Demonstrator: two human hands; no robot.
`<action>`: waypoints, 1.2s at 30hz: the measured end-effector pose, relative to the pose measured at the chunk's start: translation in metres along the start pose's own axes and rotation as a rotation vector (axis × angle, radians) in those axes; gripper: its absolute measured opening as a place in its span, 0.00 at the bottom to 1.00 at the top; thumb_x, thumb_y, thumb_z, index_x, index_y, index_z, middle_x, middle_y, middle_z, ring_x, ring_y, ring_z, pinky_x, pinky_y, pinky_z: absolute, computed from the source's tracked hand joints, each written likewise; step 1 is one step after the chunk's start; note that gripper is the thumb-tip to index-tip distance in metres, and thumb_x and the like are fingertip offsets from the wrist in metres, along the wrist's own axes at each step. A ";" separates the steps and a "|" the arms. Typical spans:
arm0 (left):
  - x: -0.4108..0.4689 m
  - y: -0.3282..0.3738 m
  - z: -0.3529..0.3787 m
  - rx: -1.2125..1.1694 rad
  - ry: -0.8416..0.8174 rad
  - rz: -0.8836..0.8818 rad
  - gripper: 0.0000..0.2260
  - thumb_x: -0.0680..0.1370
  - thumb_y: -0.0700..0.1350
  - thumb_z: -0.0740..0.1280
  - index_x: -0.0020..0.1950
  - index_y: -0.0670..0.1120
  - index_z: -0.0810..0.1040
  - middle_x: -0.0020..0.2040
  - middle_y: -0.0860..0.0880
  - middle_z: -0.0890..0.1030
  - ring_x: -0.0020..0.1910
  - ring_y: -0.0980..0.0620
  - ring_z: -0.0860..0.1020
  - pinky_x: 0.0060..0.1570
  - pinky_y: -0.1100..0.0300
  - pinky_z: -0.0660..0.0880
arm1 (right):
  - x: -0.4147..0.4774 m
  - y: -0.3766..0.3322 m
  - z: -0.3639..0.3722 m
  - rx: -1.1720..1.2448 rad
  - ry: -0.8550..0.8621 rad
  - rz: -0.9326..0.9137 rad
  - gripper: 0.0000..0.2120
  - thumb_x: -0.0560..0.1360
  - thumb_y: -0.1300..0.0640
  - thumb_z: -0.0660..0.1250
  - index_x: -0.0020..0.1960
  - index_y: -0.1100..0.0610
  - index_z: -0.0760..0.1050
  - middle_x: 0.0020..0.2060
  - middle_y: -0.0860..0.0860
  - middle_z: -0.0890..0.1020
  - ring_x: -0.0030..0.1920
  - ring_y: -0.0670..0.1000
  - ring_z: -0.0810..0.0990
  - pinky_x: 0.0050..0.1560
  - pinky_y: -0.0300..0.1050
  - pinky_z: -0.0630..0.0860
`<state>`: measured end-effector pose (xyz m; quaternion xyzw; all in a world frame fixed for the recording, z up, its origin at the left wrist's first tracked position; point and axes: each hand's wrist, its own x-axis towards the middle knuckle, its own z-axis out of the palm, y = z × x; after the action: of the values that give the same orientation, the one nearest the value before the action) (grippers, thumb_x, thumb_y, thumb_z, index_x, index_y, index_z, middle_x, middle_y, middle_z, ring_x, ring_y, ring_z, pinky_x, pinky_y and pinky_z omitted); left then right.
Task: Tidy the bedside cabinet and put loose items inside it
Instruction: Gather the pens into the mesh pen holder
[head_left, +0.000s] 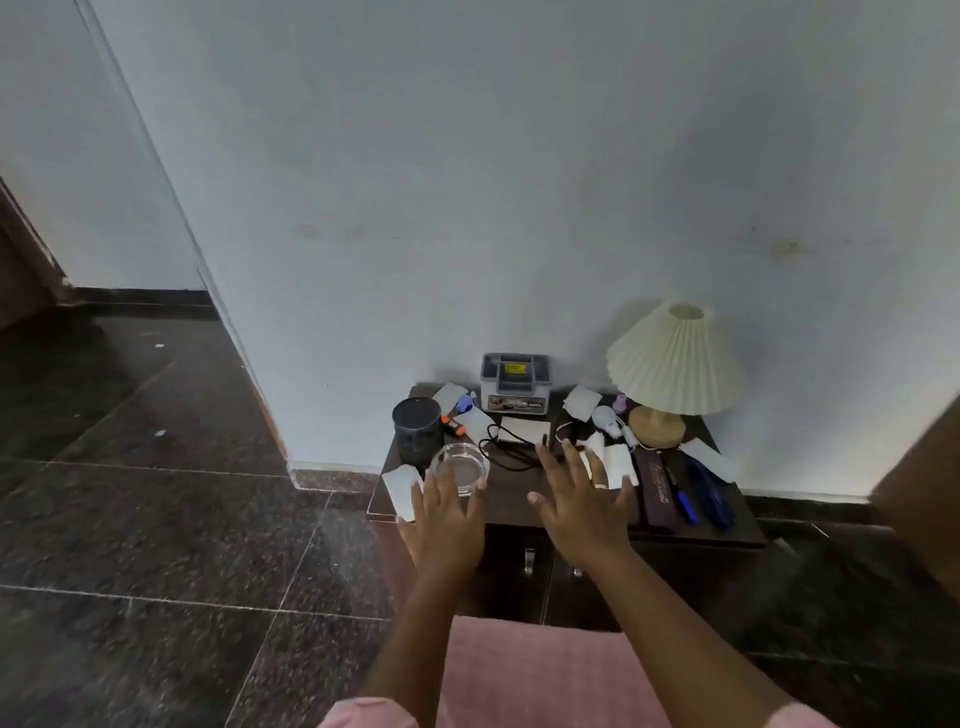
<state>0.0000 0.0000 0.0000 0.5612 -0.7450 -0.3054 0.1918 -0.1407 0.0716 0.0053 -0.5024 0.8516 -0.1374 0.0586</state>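
At front-left edge of dark wooden bedside cabinet (506, 493) sat clear round glass dish (460, 466), smooth, thick-walled, no long axis. Left hand (447, 514) was nearer, just short of it, fingers straight, spread either side of near rim, nothing grasped. Right hand (582, 499) splayed, empty, over front centre. White paper slip (402, 486) lay at left corner.

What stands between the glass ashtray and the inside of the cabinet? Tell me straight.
The cabinet doors look shut, so they bar the way inside. Nothing visible lies between the left hand and the glass ashtray.
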 end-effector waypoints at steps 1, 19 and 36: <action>0.005 -0.001 0.000 -0.102 0.009 -0.071 0.28 0.79 0.63 0.49 0.77 0.55 0.51 0.78 0.49 0.52 0.77 0.48 0.47 0.71 0.39 0.43 | 0.005 -0.004 0.003 0.012 -0.012 -0.009 0.29 0.78 0.37 0.49 0.75 0.38 0.42 0.77 0.46 0.45 0.77 0.53 0.41 0.70 0.67 0.42; 0.131 -0.062 0.012 -0.823 0.232 -0.378 0.21 0.81 0.56 0.55 0.73 0.54 0.62 0.74 0.50 0.64 0.72 0.49 0.64 0.70 0.45 0.63 | 0.224 -0.127 0.095 0.123 -0.225 -0.288 0.47 0.68 0.33 0.66 0.76 0.44 0.42 0.75 0.52 0.56 0.73 0.60 0.59 0.65 0.60 0.67; 0.116 -0.040 0.006 -1.201 -0.117 -0.354 0.40 0.65 0.64 0.69 0.73 0.52 0.63 0.68 0.49 0.73 0.62 0.53 0.74 0.60 0.54 0.73 | 0.152 -0.067 0.067 1.762 -0.337 0.336 0.32 0.65 0.42 0.71 0.66 0.53 0.71 0.59 0.56 0.80 0.57 0.58 0.80 0.49 0.55 0.80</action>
<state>-0.0092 -0.1161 -0.0383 0.4529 -0.3486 -0.7279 0.3788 -0.1425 -0.1029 -0.0332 -0.1585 0.4807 -0.6526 0.5638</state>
